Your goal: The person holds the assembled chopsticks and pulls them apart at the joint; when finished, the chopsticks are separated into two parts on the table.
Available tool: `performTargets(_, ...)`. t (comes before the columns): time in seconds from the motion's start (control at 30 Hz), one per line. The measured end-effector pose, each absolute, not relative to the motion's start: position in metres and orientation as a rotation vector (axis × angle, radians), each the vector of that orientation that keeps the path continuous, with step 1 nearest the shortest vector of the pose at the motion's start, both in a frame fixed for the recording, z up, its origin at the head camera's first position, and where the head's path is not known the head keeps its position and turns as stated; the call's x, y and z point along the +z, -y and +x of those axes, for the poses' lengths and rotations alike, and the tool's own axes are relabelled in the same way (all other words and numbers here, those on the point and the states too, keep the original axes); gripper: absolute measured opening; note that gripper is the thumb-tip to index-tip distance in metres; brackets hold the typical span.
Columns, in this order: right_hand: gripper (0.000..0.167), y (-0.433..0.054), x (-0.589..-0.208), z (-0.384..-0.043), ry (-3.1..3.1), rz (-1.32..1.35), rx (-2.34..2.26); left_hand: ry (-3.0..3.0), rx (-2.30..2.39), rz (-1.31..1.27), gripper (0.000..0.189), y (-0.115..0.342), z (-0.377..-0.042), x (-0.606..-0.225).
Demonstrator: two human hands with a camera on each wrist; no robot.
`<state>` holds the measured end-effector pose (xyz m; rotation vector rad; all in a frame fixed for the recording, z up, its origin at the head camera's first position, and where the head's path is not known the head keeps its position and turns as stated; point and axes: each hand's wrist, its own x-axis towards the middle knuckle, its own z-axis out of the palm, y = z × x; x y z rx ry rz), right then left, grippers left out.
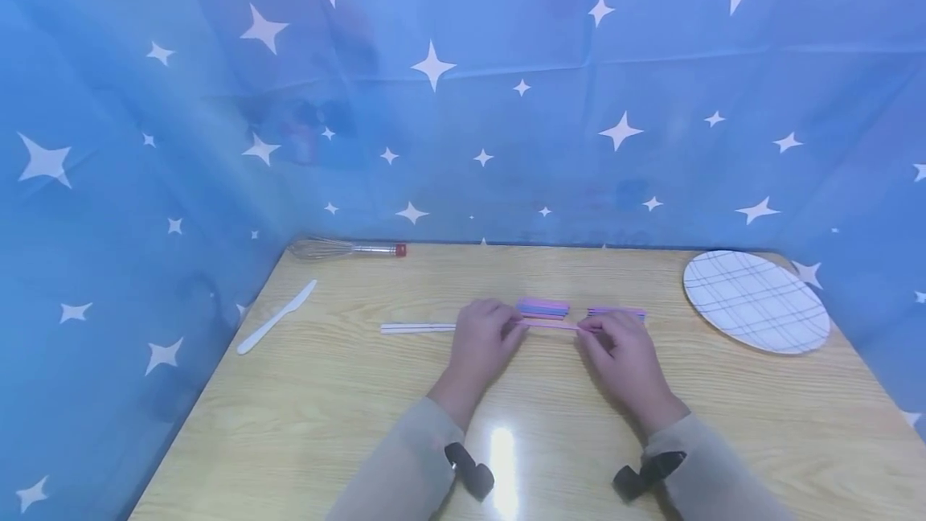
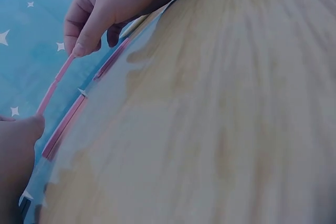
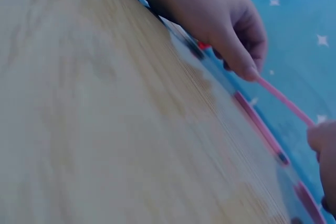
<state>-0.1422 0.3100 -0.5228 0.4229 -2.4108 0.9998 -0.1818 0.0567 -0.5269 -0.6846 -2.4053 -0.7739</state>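
Left grip (image 1: 485,338) and right grip (image 1: 625,352) on one pink straw (image 1: 550,325).

The head camera looks forward and down from above the forearms, far enough back to frame much of the tabletop (image 1: 289,424) and the starred blue backdrop (image 1: 463,119). Each wrist camera sits low and close, tilted along the tabletop; the two share, from opposite sides, the left hand (image 1: 485,340), right hand (image 1: 625,356) and pink stick (image 1: 550,326) between.
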Motion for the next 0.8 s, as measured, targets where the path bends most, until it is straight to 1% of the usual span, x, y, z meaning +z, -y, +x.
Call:
performTargets(0.27,0.018,-0.34,-0.523,-0.146,2.361,0.493,0.949,2.483,-0.727,-0.782,0.01,-0.065,-0.185,-0.527)
performTargets(0.5,0.016,-0.349,-0.523,-0.146,2.364,0.479,0.919,2.539,-0.753,-0.822,0.011,-0.068,-0.183,-0.521)
performTargets(0.8,0.014,-0.363,-0.528,-0.146,2.346,0.439,0.888,2.443,-0.74,-0.837,0.011,-0.072,-0.19,-0.528)
